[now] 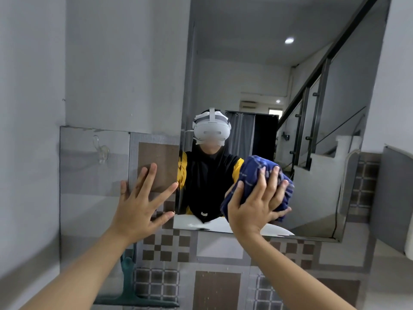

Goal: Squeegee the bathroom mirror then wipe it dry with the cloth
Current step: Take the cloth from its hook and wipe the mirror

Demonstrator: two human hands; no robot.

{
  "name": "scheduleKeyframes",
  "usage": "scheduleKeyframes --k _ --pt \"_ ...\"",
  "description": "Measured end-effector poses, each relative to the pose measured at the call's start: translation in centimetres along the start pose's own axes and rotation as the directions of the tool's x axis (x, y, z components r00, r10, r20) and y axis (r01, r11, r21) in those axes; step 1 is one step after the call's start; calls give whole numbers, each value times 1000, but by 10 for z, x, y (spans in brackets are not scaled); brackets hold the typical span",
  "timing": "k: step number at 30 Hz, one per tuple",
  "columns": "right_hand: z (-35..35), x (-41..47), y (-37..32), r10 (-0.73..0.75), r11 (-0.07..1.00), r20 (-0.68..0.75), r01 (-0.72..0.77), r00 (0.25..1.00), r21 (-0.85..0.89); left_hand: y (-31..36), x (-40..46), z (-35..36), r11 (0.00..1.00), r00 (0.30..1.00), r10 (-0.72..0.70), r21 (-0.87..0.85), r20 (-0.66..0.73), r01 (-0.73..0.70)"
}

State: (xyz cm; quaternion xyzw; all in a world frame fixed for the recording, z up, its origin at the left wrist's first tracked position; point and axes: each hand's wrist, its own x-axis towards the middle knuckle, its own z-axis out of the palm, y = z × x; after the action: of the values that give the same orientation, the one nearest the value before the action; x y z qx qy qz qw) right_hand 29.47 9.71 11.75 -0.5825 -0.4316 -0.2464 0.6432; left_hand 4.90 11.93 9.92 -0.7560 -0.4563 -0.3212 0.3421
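The right hand point(257, 202) presses a bunched dark blue checked cloth point(259, 175) against the bathroom mirror point(290, 86), low down and a little right of the middle of the glass, just above its bottom edge. The fingers point(273, 177) curl over the wad of fabric and the thumb wraps its left side, so the hand is closed around the cloth, which bulges out above and to the right of the knuckles. The left hand point(143, 200) is fully open, fingers spread wide and holding nothing; the palm lies flat on the tiled wall point(154, 157) just beside the mirror's left edge, the fingertips reaching close to that edge near the bottom left corner. Both bare forearms rise from the lower corners of the view. A teal squeegee point(131, 294) stands apart from both hands, blade down, at the foot of the tiled wall, below the left forearm and well beneath the mirror's lower left corner. A clear suction hook point(100, 151) sits on the wall tile up and to the left of the open hand. The glass reflects the person in a white headset, the cloth, and a staircase with a dark railing behind.
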Motion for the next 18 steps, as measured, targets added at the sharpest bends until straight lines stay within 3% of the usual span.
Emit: scheduleKeyframes --k 7,12,18 --pt "21 7 -68 -264 965 4 264 965 6 -2 -2 2 1000 999 -28 10 27 28" --pt "29 -8 -76 -504 864 51 504 862 19 -1 -6 0 999 1000 -30 -25 2 30" --pt "27 -44 -31 -723 688 59 725 689 -40 -2 -5 1 999 999 -28 -23 15 29"
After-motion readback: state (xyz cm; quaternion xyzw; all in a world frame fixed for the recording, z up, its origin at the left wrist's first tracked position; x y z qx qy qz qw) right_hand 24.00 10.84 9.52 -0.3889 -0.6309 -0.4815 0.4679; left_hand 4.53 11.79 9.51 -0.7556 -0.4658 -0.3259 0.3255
